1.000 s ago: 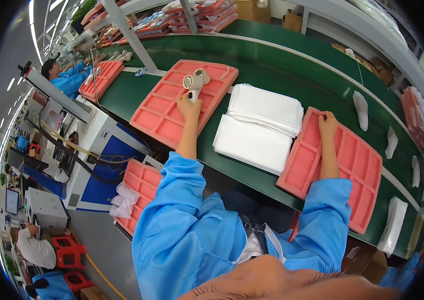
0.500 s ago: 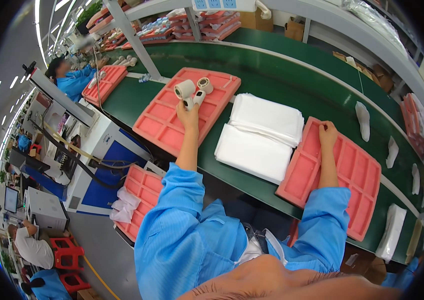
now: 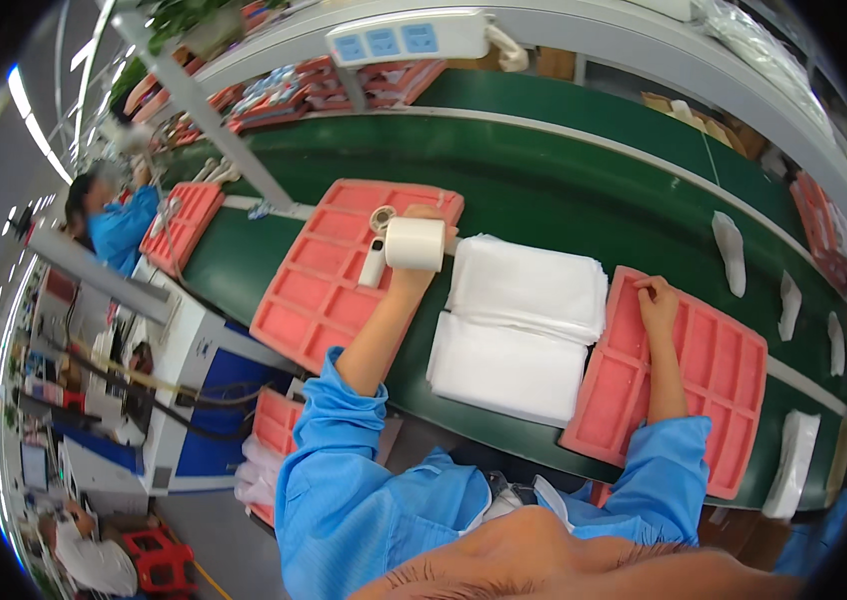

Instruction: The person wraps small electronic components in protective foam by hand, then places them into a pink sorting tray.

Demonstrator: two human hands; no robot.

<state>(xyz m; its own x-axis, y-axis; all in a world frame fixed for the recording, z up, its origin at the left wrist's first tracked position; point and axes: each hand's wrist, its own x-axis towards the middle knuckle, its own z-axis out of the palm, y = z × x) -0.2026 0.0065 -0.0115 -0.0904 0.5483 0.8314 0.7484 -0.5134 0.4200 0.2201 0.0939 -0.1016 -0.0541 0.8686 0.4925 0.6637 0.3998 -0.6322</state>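
My left hand [image 3: 422,268] is raised over the left pink tray [image 3: 309,290] and grips a white cylindrical part [image 3: 415,243]. Two more small white parts [image 3: 376,252] lie on that tray just left of the hand. My right hand [image 3: 656,298] rests with curled fingers on the top left edge of the right pink tray [image 3: 714,380], which has empty square compartments. Between the two trays lie two stacks of white sheets [image 3: 519,330] on the green conveyor belt [image 3: 564,190].
White flat pieces [image 3: 729,250] lie along the belt's far right side. Another person in blue [image 3: 114,220] works at a pink tray [image 3: 182,226] further up the line on the left. A metal post [image 3: 209,115] crosses above the belt. Another pink tray [image 3: 274,425] sits below the belt's edge.
My left hand has lifted the white cylinder off the left tray and turned it side-on. My right hand stays on the right tray. The view has shifted closer.
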